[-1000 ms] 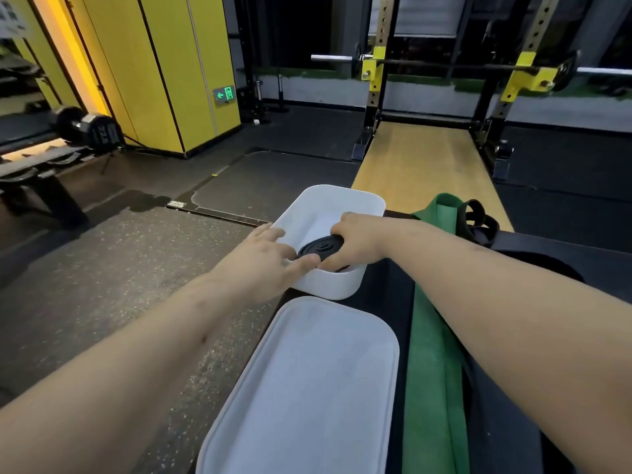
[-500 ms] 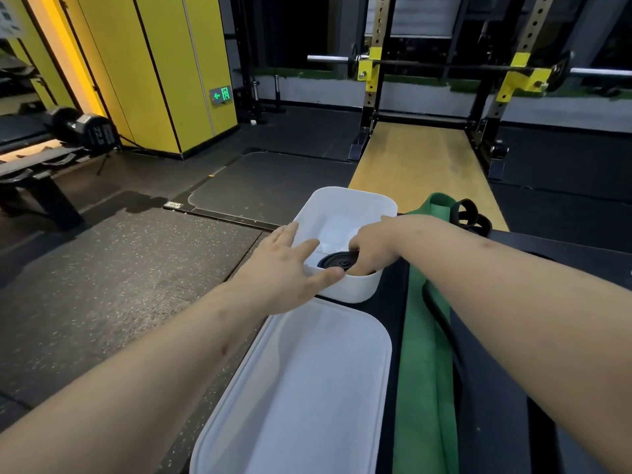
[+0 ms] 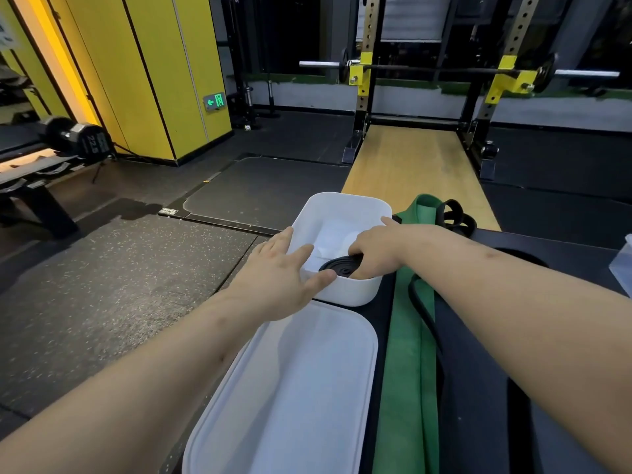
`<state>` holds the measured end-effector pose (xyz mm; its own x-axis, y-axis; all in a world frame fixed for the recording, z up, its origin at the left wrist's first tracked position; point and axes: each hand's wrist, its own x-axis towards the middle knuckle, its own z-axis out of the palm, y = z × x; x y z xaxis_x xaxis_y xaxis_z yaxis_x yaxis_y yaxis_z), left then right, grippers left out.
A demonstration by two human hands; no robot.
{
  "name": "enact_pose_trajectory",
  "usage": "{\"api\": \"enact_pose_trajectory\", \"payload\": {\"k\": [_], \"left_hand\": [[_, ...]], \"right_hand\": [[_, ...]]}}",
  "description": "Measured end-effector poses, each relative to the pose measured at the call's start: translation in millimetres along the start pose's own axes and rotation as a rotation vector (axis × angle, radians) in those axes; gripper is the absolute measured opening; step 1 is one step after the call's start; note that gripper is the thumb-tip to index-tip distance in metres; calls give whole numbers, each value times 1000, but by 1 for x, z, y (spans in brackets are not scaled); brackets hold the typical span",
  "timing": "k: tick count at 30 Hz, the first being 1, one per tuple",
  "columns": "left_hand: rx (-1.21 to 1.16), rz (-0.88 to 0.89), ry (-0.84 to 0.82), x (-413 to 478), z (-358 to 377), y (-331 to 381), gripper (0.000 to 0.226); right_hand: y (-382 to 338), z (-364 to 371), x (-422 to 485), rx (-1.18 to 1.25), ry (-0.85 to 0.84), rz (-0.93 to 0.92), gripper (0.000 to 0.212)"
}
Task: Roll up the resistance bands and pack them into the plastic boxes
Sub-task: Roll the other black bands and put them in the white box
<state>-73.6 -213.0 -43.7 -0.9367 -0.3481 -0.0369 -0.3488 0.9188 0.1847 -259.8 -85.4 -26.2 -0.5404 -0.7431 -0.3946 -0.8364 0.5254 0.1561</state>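
Note:
A rolled black resistance band [image 3: 337, 266] lies inside the white plastic box [image 3: 345, 210] at its near end. My right hand [image 3: 376, 249] reaches into the box and rests on the roll, fingers curled over it and index finger stretched out. My left hand [image 3: 284, 273] lies flat and open on the box's near left rim, thumb over the edge close to the roll. A long green band [image 3: 408, 357] lies flat on the black table [image 3: 478, 388] right of the box, beside a loose black band [image 3: 453, 215].
A white box lid [image 3: 290, 391] lies on the table just in front of the box. Beyond are a wooden lifting platform [image 3: 410, 165], a squat rack with a barbell [image 3: 444, 68], yellow lockers [image 3: 143, 73] and a dumbbell [image 3: 77, 136] at the left. A clear box corner [image 3: 624, 265] shows at right.
The rolled black band has gone down into the box under my right hand. My left hand let go of the roll and spread flat on the box rim.

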Motion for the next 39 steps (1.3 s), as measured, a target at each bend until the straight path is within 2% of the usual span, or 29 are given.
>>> {"api": "enact_pose_trajectory", "payload": {"k": [5,15,25,35,39], "left_hand": [[54,21,11,3,0,-4,80],[64,10,30,-13,-14,10,76],[40,114,110,-64,-30,72,60],[-18,269,103,-128,-7,157,55],[-26,298,46,-151,14,184,56]], "right_hand": [[-6,-1,-13,45,22,59,71],[-9,0,-69,171,208,49,60],[-9,6,-190,258,334,107,62],[-1,63,-296,435,374,172,61],[1,102,-318,492,361,213,60]]}}
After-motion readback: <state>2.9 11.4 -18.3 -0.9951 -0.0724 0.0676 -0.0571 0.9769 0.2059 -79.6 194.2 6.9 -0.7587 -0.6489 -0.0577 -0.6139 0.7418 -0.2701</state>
